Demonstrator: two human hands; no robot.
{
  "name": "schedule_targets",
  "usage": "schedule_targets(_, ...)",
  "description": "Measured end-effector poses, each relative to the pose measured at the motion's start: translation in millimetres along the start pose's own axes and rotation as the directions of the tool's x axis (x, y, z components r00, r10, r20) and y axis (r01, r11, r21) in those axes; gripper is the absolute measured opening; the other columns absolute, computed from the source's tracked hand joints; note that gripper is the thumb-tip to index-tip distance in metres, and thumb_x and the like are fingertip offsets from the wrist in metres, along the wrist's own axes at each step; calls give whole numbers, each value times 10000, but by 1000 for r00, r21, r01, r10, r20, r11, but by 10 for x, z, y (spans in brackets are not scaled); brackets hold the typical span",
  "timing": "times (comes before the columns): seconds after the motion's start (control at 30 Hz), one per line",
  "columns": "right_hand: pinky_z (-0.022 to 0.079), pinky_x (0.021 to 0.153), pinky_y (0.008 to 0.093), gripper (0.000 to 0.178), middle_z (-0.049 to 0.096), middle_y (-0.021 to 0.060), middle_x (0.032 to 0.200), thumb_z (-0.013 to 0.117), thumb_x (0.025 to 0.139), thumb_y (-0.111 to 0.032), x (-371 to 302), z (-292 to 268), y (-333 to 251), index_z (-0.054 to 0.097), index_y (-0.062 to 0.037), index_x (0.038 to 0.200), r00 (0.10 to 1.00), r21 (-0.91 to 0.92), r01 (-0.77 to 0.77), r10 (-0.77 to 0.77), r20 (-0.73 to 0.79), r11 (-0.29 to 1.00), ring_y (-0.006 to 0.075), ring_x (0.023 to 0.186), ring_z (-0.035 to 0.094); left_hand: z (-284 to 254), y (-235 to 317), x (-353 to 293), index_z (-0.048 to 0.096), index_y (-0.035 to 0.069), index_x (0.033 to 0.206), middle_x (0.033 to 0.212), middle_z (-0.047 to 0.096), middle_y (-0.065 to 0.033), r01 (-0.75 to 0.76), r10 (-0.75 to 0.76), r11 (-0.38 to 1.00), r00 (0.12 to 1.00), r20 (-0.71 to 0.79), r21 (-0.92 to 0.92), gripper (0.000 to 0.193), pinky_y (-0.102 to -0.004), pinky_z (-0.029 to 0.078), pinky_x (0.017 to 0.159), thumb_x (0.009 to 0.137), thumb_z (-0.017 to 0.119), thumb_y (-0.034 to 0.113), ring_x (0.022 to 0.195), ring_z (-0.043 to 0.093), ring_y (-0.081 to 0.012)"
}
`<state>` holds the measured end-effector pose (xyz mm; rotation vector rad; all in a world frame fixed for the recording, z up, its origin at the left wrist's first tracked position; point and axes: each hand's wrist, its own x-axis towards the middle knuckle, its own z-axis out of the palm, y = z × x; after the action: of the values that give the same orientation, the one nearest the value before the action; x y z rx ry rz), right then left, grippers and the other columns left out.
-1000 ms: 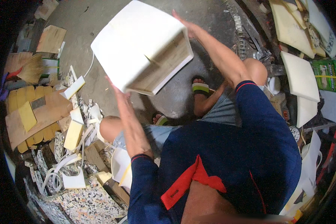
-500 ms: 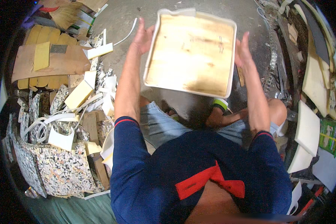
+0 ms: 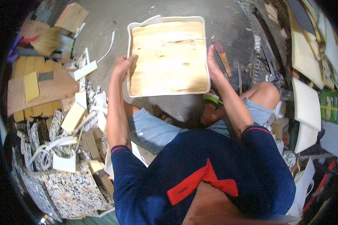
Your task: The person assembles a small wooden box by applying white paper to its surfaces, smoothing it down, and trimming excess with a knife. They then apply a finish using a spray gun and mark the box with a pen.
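Note:
Between my hands, above the floor and beyond my knees, is a square wooden board point(image 3: 169, 56) with a pale bare face. A white strip of what looks like foam point(image 3: 168, 94) runs round its edges, and one end of it sticks up at the far left. My left hand point(image 3: 124, 66) grips the left edge, its thumb over the rim and the fingers partly hidden. Along the right edge lies my right hand point(image 3: 213, 64), holding that side with most fingers out of sight. The board's underside is hidden.
On the floor to the right lies a wooden-handled tool point(image 3: 223, 59) with a dark reddish head. Speckled foam blocks point(image 3: 73, 193) and offcuts are heaped at left, near a straw broom point(image 3: 45, 42). White foam sheets point(image 3: 307, 105) stand at right.
The board has moved left and turned slightly, so it sits straighter in view. My left hand has shifted down its edge, with the thumb now over the rim. The tool at right is now uncovered.

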<state>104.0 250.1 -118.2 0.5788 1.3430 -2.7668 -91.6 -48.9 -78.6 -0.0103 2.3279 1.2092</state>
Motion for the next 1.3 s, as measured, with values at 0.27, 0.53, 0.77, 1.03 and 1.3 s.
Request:
schedule_targets(0.27,325,1209,457,1048,275,250,1613,105,941,-809,-65,140,174,140,4,1601,964,-41,265,-264,35,963,359,1495,300,-464,211,636,654,-96,1140,994,697,-152,-144,149,983,988,-35,114,513,-402,508,804,957,686,382,869,633,-237)
schedule_targets(0.53,220,1240,478,1127,54,389,1619,412,969,-730,-751,507,529,-50,106,1566,972,-579,-48,-96,-215,814,485,1511,158,-512,596,1097,531,-71,1408,1272,647,-162,-161,148,958,986,73,237,682,-350,461,969,963,697,419,1151,583,-209)
schedule_targets(0.77,571,851,343,305,713,112,1132,723,929,-212,-1968,-367,-777,698,-15,1161,767,-616,517,-641,27,594,214,988,700,-164,459,1163,543,-60,1409,1198,679,-172,-371,409,882,909,-81,290,673,-328,484,832,952,709,406,971,598,-207)
schedule_targets(1.03,543,883,410,309,732,174,1117,662,926,-302,-2191,-2839,-97,739,-79,1127,608,-725,-630,-406,-683,278,350,981,708,628,515,-540,606,-23,1339,1391,608,-207,-541,738,624,645,-198,564,514,-439,429,1101,975,654,337,1309,560,-343)
schedule_targets(1.3,493,958,575,256,710,200,1026,585,913,-232,-1849,-3398,1735,721,-48,1029,553,-613,-789,-380,-741,47,386,966,704,750,21,-1816,629,-15,1302,1266,676,-196,-339,530,802,785,-322,491,467,-359,481,1016,1031,601,364,1171,640,-275)
